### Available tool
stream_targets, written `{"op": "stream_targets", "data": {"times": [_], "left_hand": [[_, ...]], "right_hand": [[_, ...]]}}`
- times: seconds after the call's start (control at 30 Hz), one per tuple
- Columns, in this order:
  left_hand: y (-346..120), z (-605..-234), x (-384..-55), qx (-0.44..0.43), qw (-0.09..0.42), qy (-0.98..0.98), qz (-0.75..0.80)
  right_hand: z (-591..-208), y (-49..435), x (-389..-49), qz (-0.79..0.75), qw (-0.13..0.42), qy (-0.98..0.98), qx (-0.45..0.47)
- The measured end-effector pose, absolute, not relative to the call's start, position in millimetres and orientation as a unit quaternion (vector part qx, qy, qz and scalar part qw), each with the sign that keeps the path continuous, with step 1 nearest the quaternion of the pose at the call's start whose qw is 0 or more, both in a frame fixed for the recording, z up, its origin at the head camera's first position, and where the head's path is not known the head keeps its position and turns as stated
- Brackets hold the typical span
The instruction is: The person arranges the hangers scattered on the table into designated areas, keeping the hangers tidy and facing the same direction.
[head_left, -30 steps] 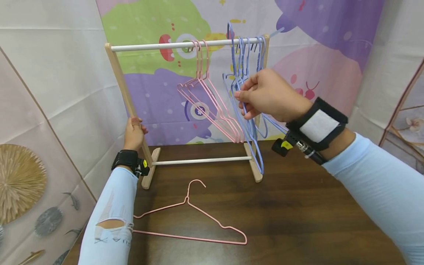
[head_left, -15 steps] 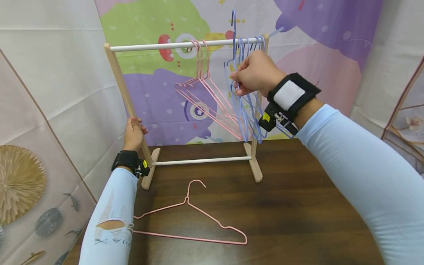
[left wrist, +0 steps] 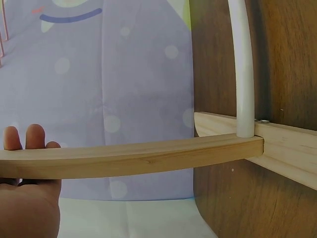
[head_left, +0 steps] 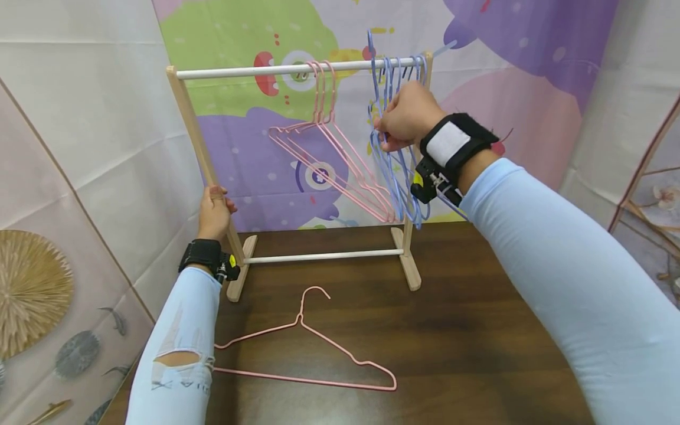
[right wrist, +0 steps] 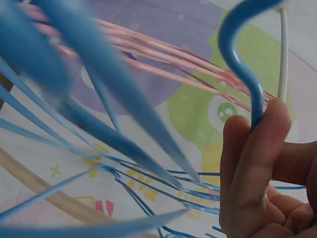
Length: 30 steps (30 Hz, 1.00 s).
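My left hand (head_left: 214, 215) grips the left wooden post (head_left: 193, 127) of a small clothes rack, its fingers wrapped round the wood in the left wrist view. At the rack's right end my right hand (head_left: 410, 115) pinches a blue hanger (right wrist: 242, 59) just below its hook. That hook rises slightly above the white top rail (head_left: 244, 72) in the head view. Several more blue hangers (head_left: 391, 82) hang right beside it, partly hidden by the hand. Three pink hangers (head_left: 333, 94) hang near the middle of the rail.
Flat on the brown table (head_left: 478, 330) lies another pink hanger (head_left: 301, 307), its left end hidden by my left sleeve. A white lower bar (head_left: 324, 257) joins the rack's wooden feet. Behind stands a cartoon-printed cloth (head_left: 239, 171).
My right hand has lifted the blue hanger, raising its hook well above the rail, then lowered it somewhat. The pink hangers have swung slightly. My left hand has stayed on the post.
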State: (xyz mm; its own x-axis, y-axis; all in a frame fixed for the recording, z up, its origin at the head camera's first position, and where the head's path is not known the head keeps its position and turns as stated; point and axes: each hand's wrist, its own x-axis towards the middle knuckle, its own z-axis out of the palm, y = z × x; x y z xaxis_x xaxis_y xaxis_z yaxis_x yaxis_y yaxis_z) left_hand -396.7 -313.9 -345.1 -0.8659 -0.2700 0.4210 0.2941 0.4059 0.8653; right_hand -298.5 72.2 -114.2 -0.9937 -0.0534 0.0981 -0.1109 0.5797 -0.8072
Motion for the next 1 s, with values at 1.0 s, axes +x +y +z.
{"op": "stream_targets", "data": {"times": [1.0], "left_hand": [[-314, -346, -396, -0.010, 0.250, -0.798, -0.548]], "right_hand": [[-122, 84, -297, 0.317, 0.004, -0.945, 0.084]]}}
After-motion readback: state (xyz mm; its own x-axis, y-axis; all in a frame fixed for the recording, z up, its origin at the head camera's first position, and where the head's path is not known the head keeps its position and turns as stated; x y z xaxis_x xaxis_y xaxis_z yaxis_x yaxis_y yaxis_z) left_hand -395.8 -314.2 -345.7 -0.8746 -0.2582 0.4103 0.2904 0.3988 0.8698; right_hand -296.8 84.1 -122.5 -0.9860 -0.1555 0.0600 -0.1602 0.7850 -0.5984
